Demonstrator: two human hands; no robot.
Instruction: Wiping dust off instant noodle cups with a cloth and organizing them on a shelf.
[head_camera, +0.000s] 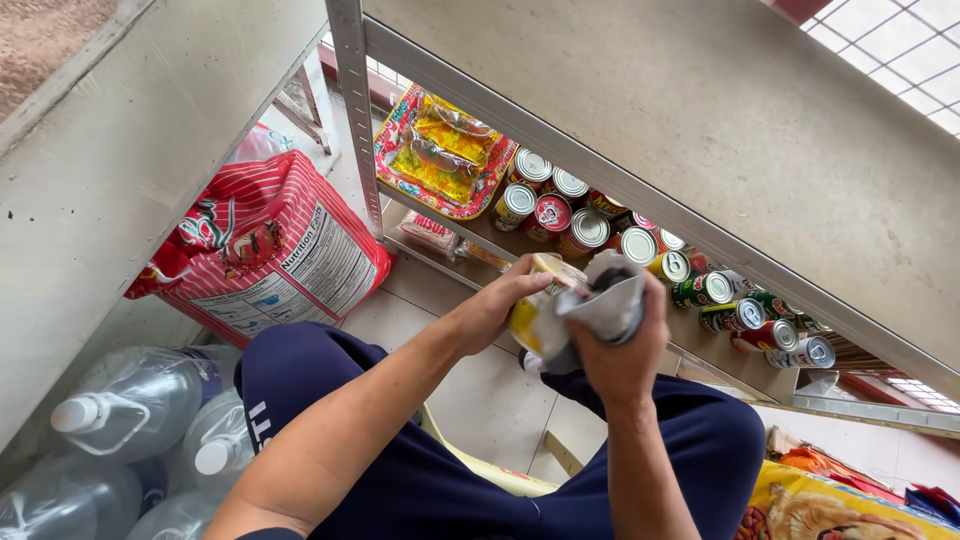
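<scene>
- Nearest the camera are the person's knees in dark blue trousers (420, 470), with the edge of a pale yellow plastic chair (480, 472) showing between them.
- Just above the lap, the left hand (490, 310) closes its grip around the side of a yellow-labelled round tin can (535, 315), fingers curled over its top edge.
- The right hand (625, 350) has its grip pressed together on a crumpled grey cloth (608, 300), which is bunched against the can's top and right side.
- The can is held in the air over the tiled floor (490, 390), between both hands and in front of the low shelf.
- Risk, as I judge it: the cloth covers part of the can, so a loose left grip could let the can slip and drop onto the tiles or a knee.
- Another risk: an elbow swing could knock the row of cans.
- On the low metal shelf (450, 240) stands a row of cans with silver tops (585, 230) and red, green and yellow labels, running to the right.
- At the shelf's left end lies a flat red-and-yellow foil package (440, 150).
- Left, a red-and-white striped sack (265, 250) with a white label panel leans on the floor.
- Bottom left, clear plastic water bottles with white caps (130, 410) lie together.
- Bottom right, a yellow printed bag (830, 510) shows partly.
</scene>
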